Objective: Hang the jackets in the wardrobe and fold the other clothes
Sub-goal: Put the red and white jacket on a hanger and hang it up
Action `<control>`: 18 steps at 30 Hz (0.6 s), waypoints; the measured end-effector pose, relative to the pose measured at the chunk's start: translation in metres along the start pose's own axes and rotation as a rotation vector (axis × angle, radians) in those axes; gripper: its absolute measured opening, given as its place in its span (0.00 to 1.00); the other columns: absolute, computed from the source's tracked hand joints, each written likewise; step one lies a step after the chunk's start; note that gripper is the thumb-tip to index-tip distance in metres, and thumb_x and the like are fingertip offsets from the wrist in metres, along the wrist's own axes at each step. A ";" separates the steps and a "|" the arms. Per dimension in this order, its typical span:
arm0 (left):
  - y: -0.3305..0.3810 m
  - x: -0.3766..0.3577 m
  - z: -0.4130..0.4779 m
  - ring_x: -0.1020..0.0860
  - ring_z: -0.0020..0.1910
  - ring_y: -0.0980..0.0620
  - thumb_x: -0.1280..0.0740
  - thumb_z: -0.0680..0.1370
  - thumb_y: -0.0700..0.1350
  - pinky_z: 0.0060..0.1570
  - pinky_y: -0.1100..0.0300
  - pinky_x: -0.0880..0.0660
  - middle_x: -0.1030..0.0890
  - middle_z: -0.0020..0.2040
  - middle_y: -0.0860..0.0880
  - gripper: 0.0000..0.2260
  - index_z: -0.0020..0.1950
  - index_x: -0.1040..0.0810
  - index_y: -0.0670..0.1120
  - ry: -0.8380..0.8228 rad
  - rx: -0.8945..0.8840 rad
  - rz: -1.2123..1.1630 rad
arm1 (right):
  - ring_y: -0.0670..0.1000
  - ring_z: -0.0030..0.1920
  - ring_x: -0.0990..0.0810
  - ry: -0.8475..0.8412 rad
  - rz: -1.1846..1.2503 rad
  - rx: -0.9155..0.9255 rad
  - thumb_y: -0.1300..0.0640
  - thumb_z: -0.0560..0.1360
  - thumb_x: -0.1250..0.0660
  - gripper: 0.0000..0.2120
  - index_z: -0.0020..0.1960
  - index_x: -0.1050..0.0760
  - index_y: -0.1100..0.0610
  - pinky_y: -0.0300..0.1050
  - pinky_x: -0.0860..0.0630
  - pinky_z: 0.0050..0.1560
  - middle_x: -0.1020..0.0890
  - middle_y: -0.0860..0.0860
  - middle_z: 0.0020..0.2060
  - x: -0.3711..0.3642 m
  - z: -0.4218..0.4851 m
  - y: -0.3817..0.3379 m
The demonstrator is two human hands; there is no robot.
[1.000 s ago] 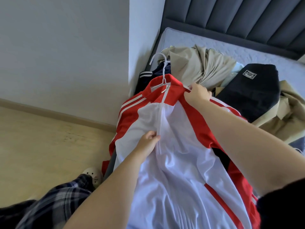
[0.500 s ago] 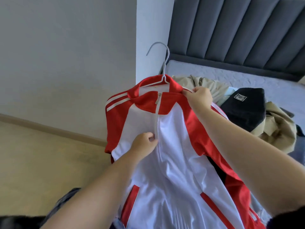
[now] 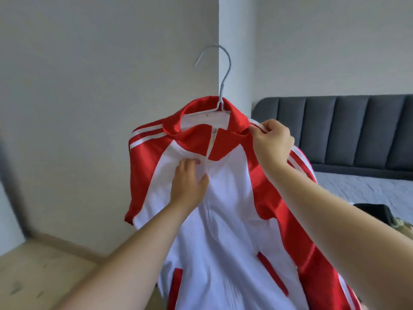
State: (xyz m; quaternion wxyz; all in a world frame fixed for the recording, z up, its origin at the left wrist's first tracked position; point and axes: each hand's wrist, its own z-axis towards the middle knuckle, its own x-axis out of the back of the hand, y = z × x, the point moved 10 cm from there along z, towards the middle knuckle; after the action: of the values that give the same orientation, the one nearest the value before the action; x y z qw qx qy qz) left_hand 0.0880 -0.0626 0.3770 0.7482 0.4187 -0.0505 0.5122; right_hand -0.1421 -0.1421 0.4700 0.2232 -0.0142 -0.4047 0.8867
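A red-and-white jacket hung on a hanger, held up in front of a wall corner.

The wall was plain and pale, its corner just behind the hanger; a bed with a dark channelled headboard lay to the right. The glossy, smooth jacket ran long axis vertical, collar up, zip closed, facing the person. The right hand pinched the striped shoulder seam. The left hand pinched white fabric beside the zip. The thin grey wire hanger pointed its hook upward, curling left.
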 end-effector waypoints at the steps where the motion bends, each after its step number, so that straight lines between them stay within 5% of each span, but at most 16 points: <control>1: -0.002 0.012 0.010 0.31 0.63 0.46 0.33 0.76 0.44 0.62 0.53 0.32 0.29 0.63 0.45 0.18 0.65 0.28 0.43 -0.026 -0.001 0.043 | 0.57 0.35 0.28 -0.086 -0.056 0.035 0.51 0.71 0.31 0.16 0.30 0.32 0.57 0.47 0.33 0.40 0.30 0.50 0.25 -0.013 0.004 -0.014; 4: -0.016 0.045 0.024 0.31 0.64 0.45 0.35 0.76 0.43 0.61 0.54 0.32 0.27 0.63 0.44 0.16 0.64 0.26 0.43 -0.127 0.003 0.245 | 0.57 0.32 0.33 -0.243 -0.158 0.016 0.53 0.73 0.32 0.22 0.26 0.38 0.58 0.45 0.38 0.36 0.35 0.52 0.23 -0.042 0.007 -0.032; 7: -0.003 0.122 0.025 0.26 0.52 0.43 0.33 0.73 0.36 0.50 0.53 0.28 0.23 0.49 0.44 0.08 0.50 0.19 0.41 0.170 -0.207 0.307 | 0.54 0.31 0.38 -0.224 -0.097 0.002 0.55 0.72 0.32 0.24 0.25 0.42 0.56 0.44 0.42 0.34 0.39 0.52 0.22 -0.055 0.006 -0.043; 10: 0.003 0.181 0.032 0.25 0.51 0.39 0.30 0.70 0.36 0.50 0.49 0.29 0.23 0.51 0.41 0.15 0.56 0.22 0.41 0.393 -0.290 0.487 | 0.50 0.28 0.42 -0.301 -0.024 0.026 0.55 0.72 0.31 0.26 0.23 0.42 0.56 0.44 0.46 0.28 0.42 0.50 0.21 -0.084 -0.006 -0.061; 12: -0.015 0.189 0.054 0.25 0.55 0.37 0.32 0.75 0.40 0.53 0.48 0.29 0.23 0.56 0.39 0.15 0.61 0.26 0.41 0.219 -0.202 0.540 | 0.51 0.29 0.38 -0.359 0.004 0.023 0.54 0.72 0.30 0.23 0.25 0.35 0.61 0.44 0.44 0.28 0.38 0.52 0.22 -0.107 -0.015 -0.072; 14: -0.040 0.193 0.069 0.24 0.52 0.36 0.38 0.79 0.45 0.49 0.49 0.28 0.21 0.52 0.39 0.09 0.55 0.26 0.41 0.037 -0.088 0.530 | 0.51 0.31 0.35 -0.398 0.027 0.027 0.52 0.71 0.29 0.20 0.31 0.27 0.67 0.44 0.41 0.30 0.33 0.54 0.26 -0.125 -0.025 -0.086; 18: -0.065 0.221 0.074 0.23 0.50 0.39 0.38 0.80 0.48 0.46 0.53 0.28 0.19 0.49 0.41 0.10 0.49 0.24 0.42 0.007 -0.009 0.462 | 0.50 0.32 0.32 -0.431 0.090 0.021 0.54 0.71 0.29 0.18 0.34 0.26 0.68 0.43 0.38 0.30 0.30 0.55 0.27 -0.153 -0.041 -0.105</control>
State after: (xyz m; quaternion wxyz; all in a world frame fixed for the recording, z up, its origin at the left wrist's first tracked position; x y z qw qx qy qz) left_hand 0.2708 0.0391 0.4987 0.6130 0.3910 -0.1449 0.6711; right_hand 0.0441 -0.1149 0.4949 0.0918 0.1599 -0.4326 0.8825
